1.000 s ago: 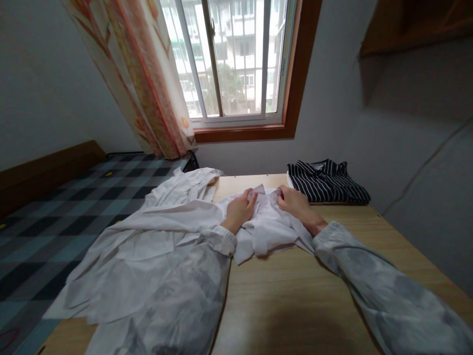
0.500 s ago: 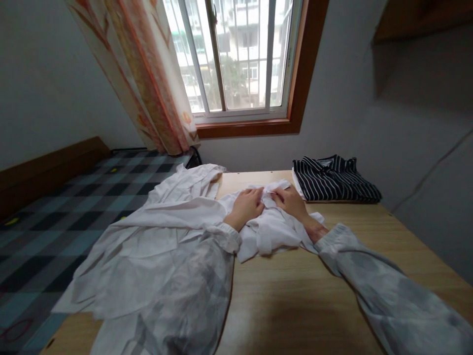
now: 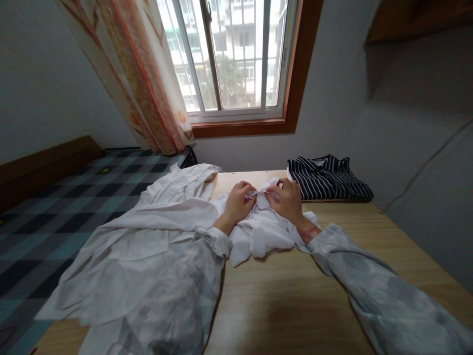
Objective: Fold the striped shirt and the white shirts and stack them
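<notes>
Both hands meet at the far edge of a crumpled white shirt [image 3: 258, 231] lying on the wooden table [image 3: 295, 296]. The left hand [image 3: 238, 203] and right hand [image 3: 288, 199] each pinch a small fold of its cloth between them — probably the collar or placket, though the detail is too small to tell. The step in hand appears to be fastening or aligning that edge; the next move calls for fine fingertip work. A folded striped shirt [image 3: 328, 178] lies beyond — well apart.
</notes>
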The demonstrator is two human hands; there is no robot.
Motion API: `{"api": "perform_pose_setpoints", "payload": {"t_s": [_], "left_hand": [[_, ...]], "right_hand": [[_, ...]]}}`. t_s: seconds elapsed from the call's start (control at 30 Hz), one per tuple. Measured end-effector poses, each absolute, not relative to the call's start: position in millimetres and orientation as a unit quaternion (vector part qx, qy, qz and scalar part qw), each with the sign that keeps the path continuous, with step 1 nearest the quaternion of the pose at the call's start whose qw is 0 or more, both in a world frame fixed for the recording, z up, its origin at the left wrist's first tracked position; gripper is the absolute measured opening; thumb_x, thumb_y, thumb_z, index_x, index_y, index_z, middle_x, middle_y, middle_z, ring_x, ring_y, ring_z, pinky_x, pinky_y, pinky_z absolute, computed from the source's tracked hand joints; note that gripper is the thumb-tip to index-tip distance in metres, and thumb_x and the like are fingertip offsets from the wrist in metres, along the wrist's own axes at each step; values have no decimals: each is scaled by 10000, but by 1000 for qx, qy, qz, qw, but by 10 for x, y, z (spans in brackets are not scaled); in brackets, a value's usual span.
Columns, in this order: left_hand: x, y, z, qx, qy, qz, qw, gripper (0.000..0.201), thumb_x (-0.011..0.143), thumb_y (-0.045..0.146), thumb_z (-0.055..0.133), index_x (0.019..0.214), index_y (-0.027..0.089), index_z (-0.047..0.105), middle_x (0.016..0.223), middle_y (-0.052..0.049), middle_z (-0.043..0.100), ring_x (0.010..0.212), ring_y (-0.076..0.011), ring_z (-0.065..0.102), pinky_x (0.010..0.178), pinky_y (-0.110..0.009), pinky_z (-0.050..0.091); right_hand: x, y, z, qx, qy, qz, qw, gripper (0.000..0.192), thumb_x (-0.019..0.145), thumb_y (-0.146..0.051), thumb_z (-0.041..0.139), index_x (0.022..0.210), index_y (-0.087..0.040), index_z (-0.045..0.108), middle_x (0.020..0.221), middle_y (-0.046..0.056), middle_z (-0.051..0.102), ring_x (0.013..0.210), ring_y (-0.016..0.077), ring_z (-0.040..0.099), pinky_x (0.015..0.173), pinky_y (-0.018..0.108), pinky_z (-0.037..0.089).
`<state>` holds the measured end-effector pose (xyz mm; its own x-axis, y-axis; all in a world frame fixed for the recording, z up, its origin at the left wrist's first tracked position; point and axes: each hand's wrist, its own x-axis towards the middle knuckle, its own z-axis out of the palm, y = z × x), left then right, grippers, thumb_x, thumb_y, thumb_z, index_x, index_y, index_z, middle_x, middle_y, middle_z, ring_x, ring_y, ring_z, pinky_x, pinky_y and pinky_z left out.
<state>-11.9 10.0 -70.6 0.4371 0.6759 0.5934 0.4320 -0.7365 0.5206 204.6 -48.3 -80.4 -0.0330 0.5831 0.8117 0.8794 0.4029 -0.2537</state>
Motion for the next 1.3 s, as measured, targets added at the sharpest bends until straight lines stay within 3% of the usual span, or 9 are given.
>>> {"api": "perform_pose_setpoints", "payload": {"t_s": [0.1,0.27,0.37,0.43,0.53,0.77,1.07,1.17,1.3], "left_hand": [[-144,59,-690,804,325,463,183,55,1009,267,738,1037,220,745,1119,-87,742,1106,-253,665,948,-369,566],[-125,26,-668,748,334,494,291,151,1048,344,703,1069,205,759,1074,-59,792,1003,-212,701,881,-324,560],[-121,29,-657,743,329,498,302,150,1020,340,729,1028,198,776,1034,-51,791,989,-212,706,899,-332,556],[-124,34,-649,752,326,500,279,128,1000,318,745,975,199,787,993,-48,755,955,-206,691,898,-338,549],[-123,36,-639,775,312,486,255,121,988,302,754,948,204,812,978,-51,701,931,-198,666,880,-334,541],[-100,9,-619,812,273,411,312,273,1048,386,679,882,189,772,939,-55,680,887,-191,652,798,-310,526],[-111,32,-643,790,316,416,321,355,1026,518,703,905,189,762,907,-44,709,865,-190,639,797,-300,525],[-106,40,-653,778,315,414,352,350,991,527,745,955,180,775,857,-23,723,818,-178,623,760,-287,505],[-95,21,-644,770,308,418,371,351,981,523,759,984,172,772,839,-9,712,785,-164,600,731,-274,485]], "right_hand": [[2004,-553,-760,-506,-695,-191,473,66,1038,-304,736,1000,-280,785,1240,131,696,1155,353,592,1108,603,468],[1989,-581,-738,-440,-710,-237,496,79,1034,-275,739,957,-288,731,1573,69,662,1493,367,537,1355,685,256],[2010,-541,-756,-393,-761,-191,479,61,1064,-274,698,1019,-302,728,1422,48,772,1413,319,651,1388,652,261],[2022,-503,-782,-365,-789,-129,476,77,1091,-287,666,1057,-312,730,1111,16,839,1089,257,779,1376,596,346],[2028,-450,-825,-362,-798,-62,479,103,1120,-342,640,1065,-311,722,790,-41,761,686,206,698,1309,537,463],[2017,-400,-886,-446,-763,-2,468,123,1121,-326,548,1075,-266,645,1000,87,785,954,294,722,992,453,572],[2024,-415,-829,-430,-759,40,488,208,1088,-448,688,982,-273,724,967,60,805,977,285,719,1082,488,516],[2024,-397,-848,-423,-759,54,492,210,1101,-443,661,1007,-271,738,997,68,815,1005,290,721,1113,506,503],[2017,-366,-903,-409,-760,69,500,205,1123,-384,558,1058,-250,699,1056,94,790,1033,286,708,1033,470,532]]}}
